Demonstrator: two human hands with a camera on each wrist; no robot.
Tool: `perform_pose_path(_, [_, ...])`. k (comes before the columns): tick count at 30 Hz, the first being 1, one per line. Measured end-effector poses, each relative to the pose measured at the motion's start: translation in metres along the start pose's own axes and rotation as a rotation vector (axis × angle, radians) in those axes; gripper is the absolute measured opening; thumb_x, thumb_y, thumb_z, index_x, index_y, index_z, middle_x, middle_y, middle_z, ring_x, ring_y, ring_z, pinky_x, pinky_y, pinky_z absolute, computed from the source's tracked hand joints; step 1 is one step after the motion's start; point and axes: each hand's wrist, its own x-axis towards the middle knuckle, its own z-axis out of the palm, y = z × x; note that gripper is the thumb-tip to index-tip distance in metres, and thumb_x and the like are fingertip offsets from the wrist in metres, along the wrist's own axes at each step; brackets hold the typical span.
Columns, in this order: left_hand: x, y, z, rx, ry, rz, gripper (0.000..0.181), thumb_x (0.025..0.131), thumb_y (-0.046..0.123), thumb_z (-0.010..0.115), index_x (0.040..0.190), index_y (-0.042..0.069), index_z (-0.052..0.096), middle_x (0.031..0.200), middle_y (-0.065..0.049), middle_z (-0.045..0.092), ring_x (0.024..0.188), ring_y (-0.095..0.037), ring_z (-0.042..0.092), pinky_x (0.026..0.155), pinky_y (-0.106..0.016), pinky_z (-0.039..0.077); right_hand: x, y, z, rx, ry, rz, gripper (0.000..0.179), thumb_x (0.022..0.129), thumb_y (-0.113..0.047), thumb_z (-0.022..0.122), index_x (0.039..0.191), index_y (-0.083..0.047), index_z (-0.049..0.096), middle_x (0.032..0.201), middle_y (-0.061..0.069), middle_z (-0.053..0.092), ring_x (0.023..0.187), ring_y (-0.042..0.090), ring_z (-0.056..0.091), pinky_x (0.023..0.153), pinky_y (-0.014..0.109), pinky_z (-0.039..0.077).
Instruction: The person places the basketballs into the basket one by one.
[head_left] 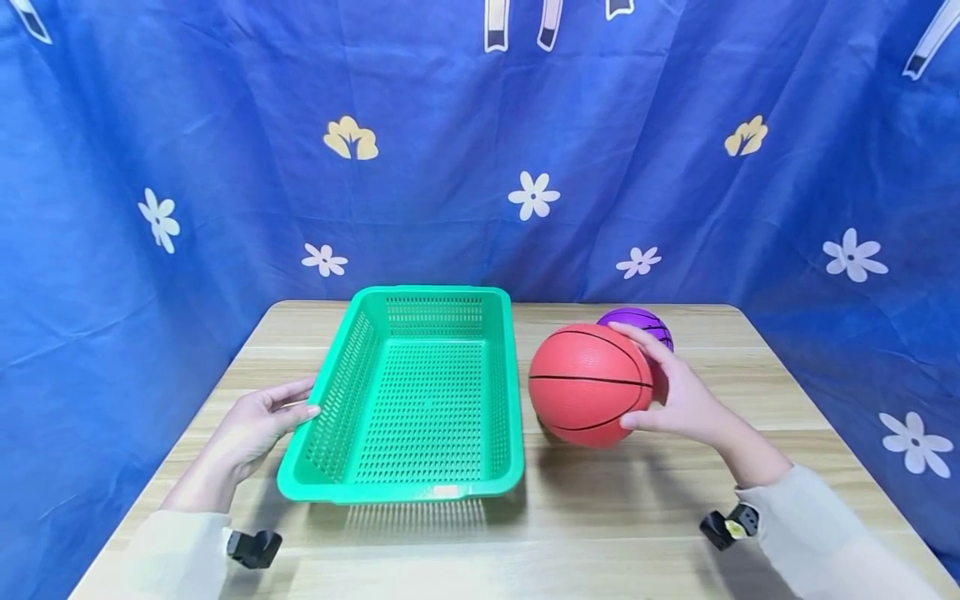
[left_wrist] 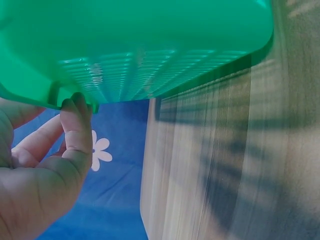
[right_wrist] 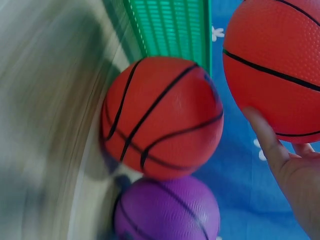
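My left hand (head_left: 255,425) pinches the left rim of a green perforated plastic basket (head_left: 401,492), its thumb over the edge. From below, in the left wrist view, bent fingers (left_wrist: 77,125) hook the rim. With thumb and fingers spread round its right side, my right hand (head_left: 678,400) grips a red basketball (head_left: 588,385) just right of the basket. The right wrist view has this held ball (right_wrist: 280,70) raised beside a second red basketball (right_wrist: 162,117), which the held one largely hides from the head view. A purple basketball (head_left: 637,318) sits behind them.
A light wooden table (head_left: 585,550) carries everything. Blue cloth (head_left: 450,150) with white flowers hangs behind it and along both sides. The second red ball stands between the basket and the purple ball in the right wrist view.
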Motion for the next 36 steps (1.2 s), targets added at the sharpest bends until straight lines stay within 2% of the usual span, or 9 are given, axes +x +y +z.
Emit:
perform_pose_path(8, [-0.002,0.003,-0.001,0.017,-0.004,-0.008,0.064,0.095,0.023,0.062,0.144,-0.005,0.034,0.139,-0.03,0.041,0.098,0.005,0.055,0.085,-0.014,0.046,0.032,0.0,0.021,0.003,-0.007,0.012,0.1,0.065,0.001,0.085,0.148,-0.013,0.032,0.139,0.011,0.044,0.122,0.026,0.048,0.089,0.04,0.051])
perform_pose_path(16, [-0.004,0.003,-0.003,0.03,-0.002,-0.013,0.064,0.095,0.024,0.062,0.144,-0.005,0.034,0.139,-0.029,0.041,0.097,0.004,0.054,0.086,-0.015,0.046,0.066,-0.005,0.042,0.028,-0.044,0.087,0.096,0.069,-0.017,0.086,0.148,-0.027,0.033,0.14,0.007,0.043,0.119,0.032,0.051,0.087,0.043,0.052])
perform_pose_path(23, [-0.004,0.004,-0.003,0.066,-0.005,-0.017,0.063,0.095,0.026,0.061,0.145,-0.002,0.034,0.14,-0.027,0.041,0.103,0.001,0.052,0.088,-0.018,0.046,0.098,-0.006,0.06,0.032,-0.054,0.058,0.093,0.071,-0.017,0.085,0.147,-0.029,0.034,0.14,0.003,0.043,0.121,0.028,0.048,0.083,0.044,0.054])
perform_pose_path(30, [-0.003,0.004,-0.001,0.06,0.0,-0.022,0.062,0.095,0.024,0.061,0.144,-0.004,0.035,0.139,-0.027,0.043,0.104,-0.004,0.054,0.09,-0.02,0.046,0.129,-0.006,0.077,0.005,-0.029,0.033,0.09,0.072,-0.012,0.084,0.147,-0.027,0.036,0.138,0.002,0.046,0.12,0.024,0.048,0.086,0.04,0.053])
perform_pose_path(36, [-0.005,0.005,-0.002,0.048,0.008,-0.023,0.061,0.095,0.022,0.061,0.144,-0.005,0.035,0.138,-0.028,0.043,0.101,-0.001,0.055,0.088,-0.018,0.047,0.154,-0.007,0.09,-0.079,-0.009,0.07,0.089,0.071,-0.021,0.085,0.145,-0.032,0.037,0.136,0.0,0.048,0.118,0.022,0.049,0.082,0.037,0.054])
